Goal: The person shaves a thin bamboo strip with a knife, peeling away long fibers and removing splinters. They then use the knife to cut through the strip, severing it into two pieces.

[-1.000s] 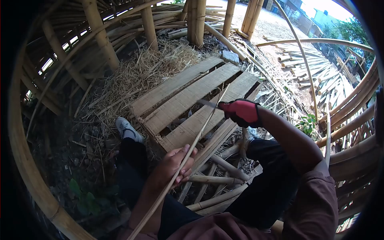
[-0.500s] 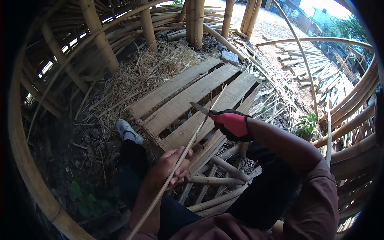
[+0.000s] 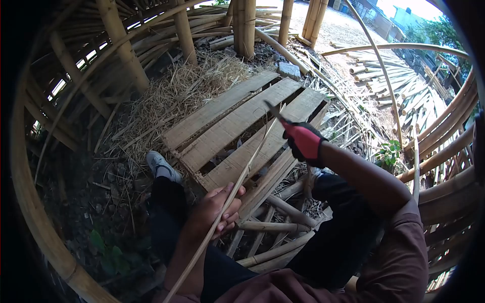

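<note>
My bare left hand [image 3: 222,209] is closed around a long, thin bamboo strip [image 3: 255,154], which slants from the lower left up over the wooden slats. In a red and black glove, my right hand [image 3: 305,144] grips a knife [image 3: 275,112] by its handle. The blade points up and to the left, near the upper end of the strip. Beneath both hands lies a slatted wooden pallet [image 3: 217,144].
Straw [image 3: 187,93] lies beyond the pallet on the left. Bamboo posts [image 3: 244,30] stand behind it. Cut bamboo poles [image 3: 394,81] are spread at the upper right. A curved bamboo pole [image 3: 38,217] runs down the left side. Crossed poles [image 3: 273,226] lie below the pallet.
My right hand first came back along the strip toward my left hand, then moved up and away. The knife blade now points more upward. My left hand has stayed nearly still, closed on the strip.
</note>
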`<state>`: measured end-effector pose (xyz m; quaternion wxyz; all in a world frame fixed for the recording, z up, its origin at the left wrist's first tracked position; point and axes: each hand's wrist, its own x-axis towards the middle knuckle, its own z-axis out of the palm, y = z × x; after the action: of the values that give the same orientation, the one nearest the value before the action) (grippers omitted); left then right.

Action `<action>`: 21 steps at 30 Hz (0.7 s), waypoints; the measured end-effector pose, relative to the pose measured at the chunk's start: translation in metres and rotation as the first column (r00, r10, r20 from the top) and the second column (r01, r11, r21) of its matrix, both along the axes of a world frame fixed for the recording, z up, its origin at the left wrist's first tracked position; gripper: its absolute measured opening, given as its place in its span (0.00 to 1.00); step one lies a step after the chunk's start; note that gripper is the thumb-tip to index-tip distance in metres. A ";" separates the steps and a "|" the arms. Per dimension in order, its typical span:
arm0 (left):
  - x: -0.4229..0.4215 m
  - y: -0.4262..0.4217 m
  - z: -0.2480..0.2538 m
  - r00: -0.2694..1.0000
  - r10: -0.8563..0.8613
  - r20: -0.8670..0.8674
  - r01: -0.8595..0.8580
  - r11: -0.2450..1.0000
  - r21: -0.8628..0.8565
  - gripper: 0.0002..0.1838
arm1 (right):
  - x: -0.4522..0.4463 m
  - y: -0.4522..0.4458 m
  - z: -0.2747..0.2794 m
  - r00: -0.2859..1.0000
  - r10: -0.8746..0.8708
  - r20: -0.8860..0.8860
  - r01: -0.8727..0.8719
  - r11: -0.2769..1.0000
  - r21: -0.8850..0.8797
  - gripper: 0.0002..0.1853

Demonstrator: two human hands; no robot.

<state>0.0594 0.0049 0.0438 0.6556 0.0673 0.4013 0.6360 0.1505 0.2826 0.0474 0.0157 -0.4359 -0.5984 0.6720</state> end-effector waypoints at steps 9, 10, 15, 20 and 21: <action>0.000 0.000 -0.001 1.000 0.006 -0.005 -0.006 1.000 -0.015 0.17 | 0.005 -0.028 0.009 0.941 0.324 0.097 -0.331 0.941 0.072 0.22; 0.000 -0.002 0.000 1.000 0.009 -0.005 -0.009 1.000 -0.017 0.17 | 0.003 -0.025 0.009 0.940 0.326 0.097 -0.334 0.940 0.069 0.22; -0.002 -0.003 -0.006 0.999 0.038 0.002 -0.038 0.999 0.003 0.16 | -0.003 0.026 -0.009 0.992 -0.061 -0.106 0.056 0.997 -0.052 0.25; -0.006 -0.003 -0.008 0.999 0.053 0.009 -0.053 0.999 0.001 0.16 | 0.002 -0.024 0.014 0.928 0.367 0.064 -0.363 0.929 -0.072 0.24; -0.005 -0.005 -0.008 0.998 0.059 0.019 -0.059 0.998 -0.003 0.16 | 0.004 -0.025 0.013 0.851 0.519 0.085 -0.507 0.853 -0.124 0.24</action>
<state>0.0548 -0.0003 0.0360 0.6406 0.0486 0.3977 0.6551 0.1545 0.2578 0.0600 -0.2201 -0.2987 -0.6596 0.6536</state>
